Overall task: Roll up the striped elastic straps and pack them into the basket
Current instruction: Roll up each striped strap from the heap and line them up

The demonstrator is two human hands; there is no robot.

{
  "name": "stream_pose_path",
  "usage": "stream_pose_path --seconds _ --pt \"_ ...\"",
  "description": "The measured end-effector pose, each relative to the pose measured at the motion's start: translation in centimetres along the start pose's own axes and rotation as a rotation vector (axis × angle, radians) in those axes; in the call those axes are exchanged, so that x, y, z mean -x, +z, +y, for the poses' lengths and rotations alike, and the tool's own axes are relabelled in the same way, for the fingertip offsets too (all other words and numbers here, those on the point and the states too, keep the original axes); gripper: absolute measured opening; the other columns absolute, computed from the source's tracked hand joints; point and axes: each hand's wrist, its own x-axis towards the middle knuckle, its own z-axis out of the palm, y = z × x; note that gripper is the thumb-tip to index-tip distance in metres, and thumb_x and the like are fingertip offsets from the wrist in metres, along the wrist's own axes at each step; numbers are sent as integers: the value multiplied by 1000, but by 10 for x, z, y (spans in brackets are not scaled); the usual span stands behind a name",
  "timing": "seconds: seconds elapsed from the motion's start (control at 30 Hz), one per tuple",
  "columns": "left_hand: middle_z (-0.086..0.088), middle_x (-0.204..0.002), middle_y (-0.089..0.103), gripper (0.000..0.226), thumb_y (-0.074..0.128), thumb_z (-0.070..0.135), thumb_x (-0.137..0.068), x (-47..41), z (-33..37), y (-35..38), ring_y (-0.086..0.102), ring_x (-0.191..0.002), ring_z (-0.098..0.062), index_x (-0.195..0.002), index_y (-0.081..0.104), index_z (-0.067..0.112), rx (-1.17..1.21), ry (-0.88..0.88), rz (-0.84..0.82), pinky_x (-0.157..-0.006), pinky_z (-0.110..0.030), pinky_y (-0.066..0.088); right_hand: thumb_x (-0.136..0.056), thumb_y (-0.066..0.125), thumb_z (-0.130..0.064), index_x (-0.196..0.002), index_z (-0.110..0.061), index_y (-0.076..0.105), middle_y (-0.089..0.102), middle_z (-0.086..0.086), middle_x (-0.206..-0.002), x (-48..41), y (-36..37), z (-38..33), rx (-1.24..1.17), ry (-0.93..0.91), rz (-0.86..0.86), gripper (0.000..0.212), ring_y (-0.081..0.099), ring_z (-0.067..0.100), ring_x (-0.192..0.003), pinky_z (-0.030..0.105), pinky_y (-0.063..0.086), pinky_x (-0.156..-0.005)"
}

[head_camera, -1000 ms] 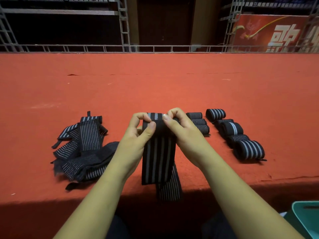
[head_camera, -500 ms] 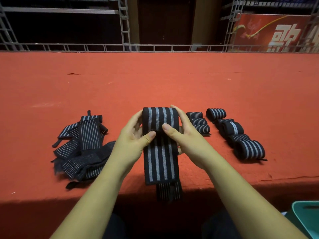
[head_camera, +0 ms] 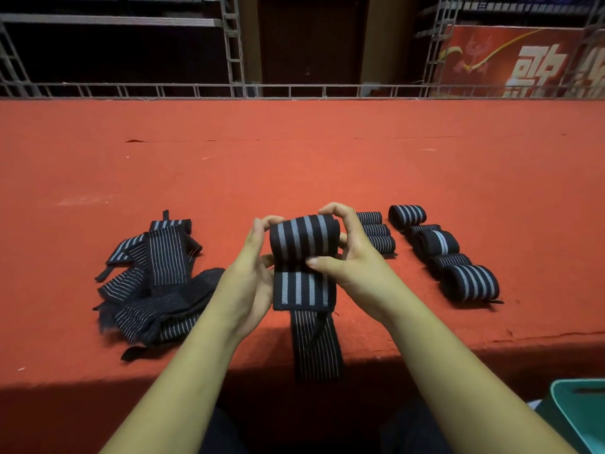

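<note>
Red felt tabletop (head_camera: 294, 165), grey metal railing (head_camera: 294, 90) behind, red banner (head_camera: 523, 60) far right.

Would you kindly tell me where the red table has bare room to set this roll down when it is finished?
Bare: the wide table stretch beyond the straps up to the rail, and the patch right of the outer row of rolls. Crowded: between the loose pile and the left hand, and the gap between outer and inner row.
</note>
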Motion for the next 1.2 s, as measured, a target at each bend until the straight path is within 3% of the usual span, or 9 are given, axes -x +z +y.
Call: stream_pose_path --seconds 0.13,0.23,0.33,0.4,0.47,0.63,0.8,1.0,1.2 --pt "-9 -99 60 34 42 57 -93 0 -1 5 56 -89 -21 -98 59 28 -128 52 22 -81 -40 50 -90 68 -26 -103 -27 45 50 4 -89 -1 7 1 -150 51 44 27 52 17 -83 36 46 -74" --pt "-12 -92 51 19 52 46 -92 1 -4 7 47 -82 -23 -94 62 30 -198 82 18 -75 -33 42 -94 59 -49 -94 -26 44 46 -4 -79 -3 9 2 -169 65 116 27 44 10 -75 30 37 -66" --pt "-11 -93 55 8 62 37 -95 -1 -8 4 50 -84 -23 -94 66 30 -182 127 23 -76 -31 46 -98 48 -54 -103 -28 50 58 -14 -77 -4 8 5 -122 112 142 26 54 6 -75 28 47 -68" --pt "-8 -95 58 6 62 31 -93 -3 -12 2 51 -88 -24 -95 68 30 -208 179 31 -81 -35 45 -98 48 -57 -115 -42 54 67 -10 -100 -5 5 11 -66 145 134 24 63 15 -93 45 58 -83" --pt "-5 -104 62 14 60 22 -91 -6 -17 0 55 -92 -22 -99 68 31 -231 222 28 -85 -36 46 -98 51 -52 -124 -51 50 65 -3 -121 -2 1 13 -21 163 124 26 67 23 -107 54 56 -88" --pt "-6 -135 55 57 53 -9 -95 -11 -30 0 65 -107 -15 -133 48 33 -226 208 34 -86 -26 53 -85 77 -30 -143 -40 36 64 2 -127 3 -16 21 -69 128 137 72 69 17 -108 38 57 -81" --pt "-11 -136 61 58 65 15 -93 -26 -51 7 61 -124 -23 -146 41 21 -278 85 -6 -107 -41 48 -86 77 -12 -138 -24 41 70 1 -115 9 -37 27 -1 89 235 64 70 13 -91 31 55 -75" --pt "-11 -122 69 59 67 20 -90 -56 -87 30 68 -111 -25 -142 42 30 -360 8 0 -96 -39 52 -87 76 -11 -140 -19 46 65 14 -119 18 -76 42 114 155 350 62 72 25 -98 36 61 -77" --pt "-21 -115 68 67 76 25 -79 -99 -136 64 68 -109 -34 -139 47 25 -384 -156 10 -99 -48 53 -76 80 -38 -136 -29 52 69 7 -107 22 -129 71 439 249 541 66 69 23 -97 46 56 -91"
